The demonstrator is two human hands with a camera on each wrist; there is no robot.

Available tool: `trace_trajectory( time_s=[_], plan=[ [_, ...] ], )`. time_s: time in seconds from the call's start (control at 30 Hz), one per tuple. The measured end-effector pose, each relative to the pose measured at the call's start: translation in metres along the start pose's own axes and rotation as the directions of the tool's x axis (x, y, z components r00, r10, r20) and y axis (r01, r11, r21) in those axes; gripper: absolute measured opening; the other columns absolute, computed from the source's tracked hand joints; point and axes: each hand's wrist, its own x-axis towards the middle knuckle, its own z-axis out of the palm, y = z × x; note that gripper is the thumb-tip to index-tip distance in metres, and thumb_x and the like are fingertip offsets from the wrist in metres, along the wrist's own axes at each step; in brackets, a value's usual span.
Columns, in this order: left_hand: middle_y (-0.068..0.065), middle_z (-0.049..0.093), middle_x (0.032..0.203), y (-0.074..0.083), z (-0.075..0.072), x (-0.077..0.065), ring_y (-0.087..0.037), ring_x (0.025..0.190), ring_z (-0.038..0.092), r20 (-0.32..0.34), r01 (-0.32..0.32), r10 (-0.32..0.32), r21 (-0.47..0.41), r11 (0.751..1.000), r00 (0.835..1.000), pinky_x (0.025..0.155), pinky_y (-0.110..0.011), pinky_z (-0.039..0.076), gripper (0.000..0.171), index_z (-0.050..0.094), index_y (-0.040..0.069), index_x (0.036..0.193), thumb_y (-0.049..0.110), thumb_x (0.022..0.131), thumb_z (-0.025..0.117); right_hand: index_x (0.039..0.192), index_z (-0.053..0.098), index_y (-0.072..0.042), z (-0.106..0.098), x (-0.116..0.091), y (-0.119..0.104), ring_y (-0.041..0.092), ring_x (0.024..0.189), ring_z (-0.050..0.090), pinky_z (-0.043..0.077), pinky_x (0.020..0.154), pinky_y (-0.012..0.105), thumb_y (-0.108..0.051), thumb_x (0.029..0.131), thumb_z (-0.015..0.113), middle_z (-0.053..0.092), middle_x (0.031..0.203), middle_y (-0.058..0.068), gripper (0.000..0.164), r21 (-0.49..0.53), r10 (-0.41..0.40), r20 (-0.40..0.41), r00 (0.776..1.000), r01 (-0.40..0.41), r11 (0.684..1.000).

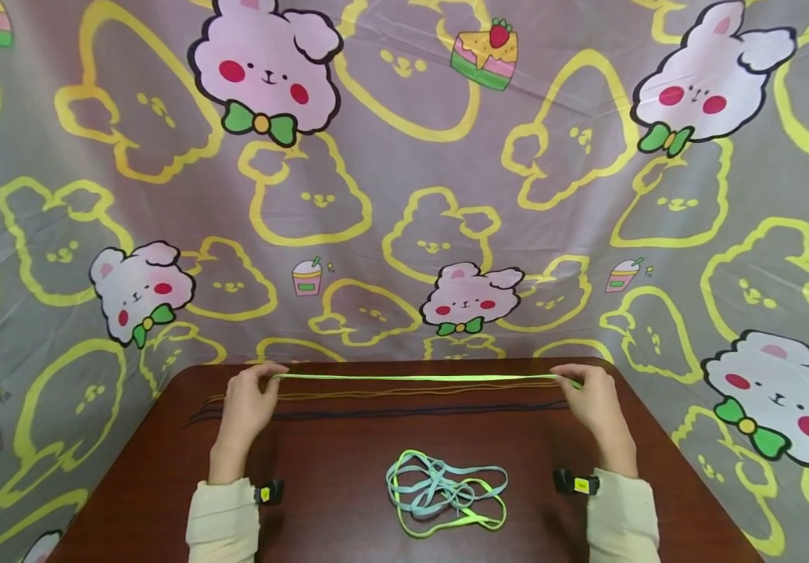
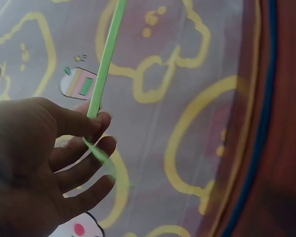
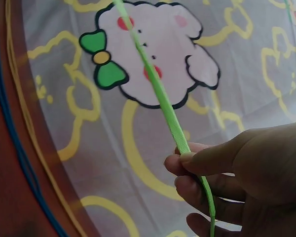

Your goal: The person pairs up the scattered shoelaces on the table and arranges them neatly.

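Note:
A bright green flat lace (image 1: pixel 439 378) is stretched taut between both hands over the far part of the table. My left hand (image 1: pixel 249 403) pinches one end between thumb and forefinger; in the left wrist view a short tail of the lace (image 2: pixel 99 152) hangs past the fingers. At the other end, my right hand (image 1: pixel 592 407) pinches the lace, and the right wrist view shows its tail (image 3: pixel 210 205) running down across the other fingers. Beneath and nearer lie a brown-yellow lace (image 1: pixel 376 391) and a dark blue lace (image 1: pixel 383 412), both laid out lengthwise.
A loose tangle of light blue lace (image 1: pixel 424 500) and yellow-green lace (image 1: pixel 452 525) lies near the middle of the dark wooden table (image 1: pixel 334 485). A patterned cloth (image 1: pixel 376 219) with rabbits hangs behind and at both sides of the table.

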Motion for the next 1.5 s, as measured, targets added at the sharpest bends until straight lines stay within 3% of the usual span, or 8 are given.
trace_trajectory(
  time_s=[0.37, 0.5, 0.7, 0.87, 0.97, 1.07, 1.27, 1.5],
  plan=[
    [-0.027, 0.07, 0.119, -0.023, 0.009, -0.007, -0.021, 0.05, 0.044, 0.05, 0.078, -0.079, 0.017, 0.997, 0.996, 0.053, -0.032, 0.037, 0.026, 0.071, -0.001, 0.124, 0.002, 0.1, 0.06, 0.1, 0.078, -0.004, 0.006, 0.003, 0.011, 0.025, 0.072, 0.065, 0.044, 0.055, 0.038, -0.03, 0.094, 0.072, 0.075, 0.095, 0.016, 0.027, -0.07, 0.2, 0.01, 0.98, -0.199, 0.977],
    [-0.025, 0.071, 0.118, -0.028, 0.011, -0.006, -0.031, 0.072, 0.065, 0.04, 0.07, -0.071, 0.03, 0.997, 0.997, 0.065, -0.041, 0.048, 0.023, 0.074, 0.001, 0.119, 0.005, 0.099, 0.063, 0.104, 0.077, -0.002, 0.009, 0.005, 0.017, 0.022, 0.066, 0.059, 0.041, 0.053, 0.036, -0.026, 0.096, 0.069, 0.074, 0.092, 0.017, 0.026, -0.064, 0.186, 0.018, 0.982, -0.184, 0.981],
    [-0.021, 0.074, 0.111, -0.042, 0.011, -0.013, -0.02, 0.057, 0.05, 0.077, 0.145, -0.149, 0.056, 0.988, 0.986, 0.058, -0.035, 0.038, 0.019, 0.076, 0.003, 0.112, 0.012, 0.099, 0.066, 0.117, 0.072, 0.004, 0.019, 0.008, 0.031, 0.018, 0.055, 0.049, 0.04, 0.051, 0.033, -0.008, 0.1, 0.059, 0.073, 0.103, 0.025, 0.025, -0.023, 0.12, 0.088, 0.989, -0.118, 0.993],
    [-0.026, 0.072, 0.113, -0.054, 0.011, -0.016, -0.023, 0.058, 0.056, 0.152, 0.131, -0.136, 0.047, 0.99, 0.979, 0.06, -0.036, 0.042, 0.025, 0.071, -0.004, 0.12, 0.001, 0.1, 0.056, 0.113, 0.075, 0.001, 0.024, 0.009, 0.038, 0.026, 0.07, 0.063, 0.046, 0.057, 0.038, -0.011, 0.098, 0.063, 0.072, 0.109, 0.026, 0.022, -0.058, 0.139, 0.09, 0.986, -0.134, 0.989],
    [-0.027, 0.07, 0.118, -0.059, 0.011, -0.017, -0.039, 0.085, 0.068, 0.162, 0.126, -0.136, 0.07, 0.99, 0.977, 0.069, -0.045, 0.051, 0.025, 0.071, -0.003, 0.119, 0.001, 0.098, 0.059, 0.103, 0.077, -0.004, 0.024, 0.009, 0.041, 0.031, 0.081, 0.066, 0.048, 0.063, 0.044, -0.017, 0.095, 0.069, 0.073, 0.106, 0.023, 0.018, -0.093, 0.181, 0.089, 0.979, -0.173, 0.981],
    [-0.025, 0.07, 0.119, -0.064, 0.011, -0.017, -0.047, 0.109, 0.064, 0.158, 0.133, -0.148, 0.101, 0.986, 0.976, 0.078, -0.056, 0.053, 0.021, 0.074, 0.0, 0.114, 0.004, 0.096, 0.065, 0.096, 0.077, -0.006, 0.026, 0.008, 0.044, 0.031, 0.082, 0.066, 0.048, 0.064, 0.046, -0.022, 0.092, 0.073, 0.074, 0.096, 0.017, 0.017, -0.105, 0.207, 0.09, 0.974, -0.197, 0.975],
    [-0.024, 0.071, 0.119, -0.07, 0.013, -0.016, -0.05, 0.111, 0.062, 0.175, 0.149, -0.171, 0.13, 0.98, 0.97, 0.082, -0.062, 0.05, 0.014, 0.077, 0.004, 0.103, 0.008, 0.093, 0.07, 0.092, 0.075, -0.006, 0.029, 0.007, 0.052, 0.027, 0.077, 0.064, 0.048, 0.062, 0.046, -0.027, 0.09, 0.075, 0.072, 0.085, 0.009, 0.021, -0.109, 0.242, 0.104, 0.965, -0.231, 0.967],
    [-0.024, 0.072, 0.112, -0.078, 0.013, -0.017, -0.046, 0.098, 0.065, 0.174, 0.19, -0.217, 0.158, 0.969, 0.96, 0.071, -0.057, 0.051, 0.006, 0.077, 0.007, 0.093, 0.012, 0.09, 0.074, 0.097, 0.076, -0.005, 0.034, 0.005, 0.06, 0.035, 0.086, 0.066, 0.049, 0.069, 0.051, -0.019, 0.094, 0.069, 0.072, 0.103, 0.023, 0.016, -0.117, 0.27, 0.143, 0.952, -0.255, 0.96]
  ],
)
